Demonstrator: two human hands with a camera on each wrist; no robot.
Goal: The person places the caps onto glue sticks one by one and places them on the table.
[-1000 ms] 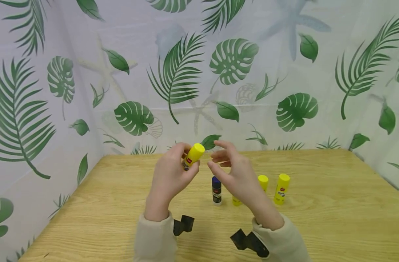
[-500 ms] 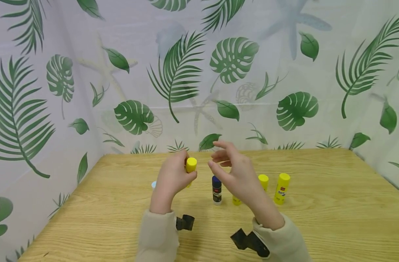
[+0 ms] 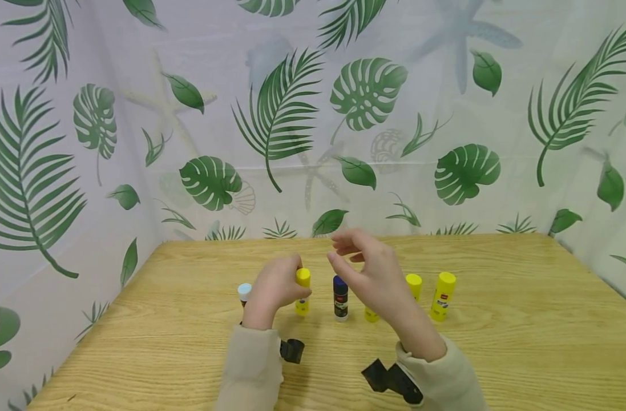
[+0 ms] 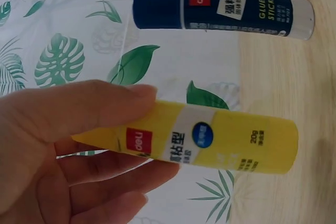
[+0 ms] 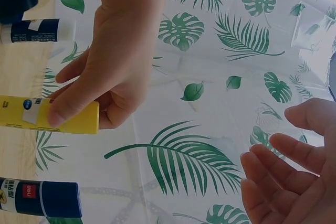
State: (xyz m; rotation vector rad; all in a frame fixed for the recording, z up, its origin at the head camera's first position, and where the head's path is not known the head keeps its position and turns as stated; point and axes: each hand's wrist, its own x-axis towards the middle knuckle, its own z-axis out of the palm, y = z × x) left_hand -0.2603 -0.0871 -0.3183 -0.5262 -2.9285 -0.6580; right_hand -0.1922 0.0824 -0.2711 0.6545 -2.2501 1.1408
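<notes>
My left hand point(image 3: 273, 283) pinches the upper part of an upright yellow glue stick point(image 3: 302, 305) between thumb and fingers. Its base is right at the tabletop. In the left wrist view, the thumb lies across the cap end of this yellow stick point(image 4: 231, 139). A navy glue stick point(image 3: 340, 302) with a white base stands just to its right. My right hand point(image 3: 370, 268) hovers above the table beyond the navy stick, fingers loosely bent and holding nothing, as the right wrist view also shows. A dark stick with a pale blue top point(image 3: 245, 290) is partly hidden behind my left hand.
To the right stand more yellow glue sticks: one at the far right point(image 3: 442, 299), one partly behind my right forearm point(image 3: 413, 281), and another low beside it point(image 3: 371, 314). The wooden table point(image 3: 523, 342) meets a leaf-printed cloth point(image 3: 302, 125) at its back edge.
My left hand has lowered the yellow glue stick from a tilted hold in the air to upright at the tabletop. The pale-topped stick has come into sight. The right hand has barely moved.
</notes>
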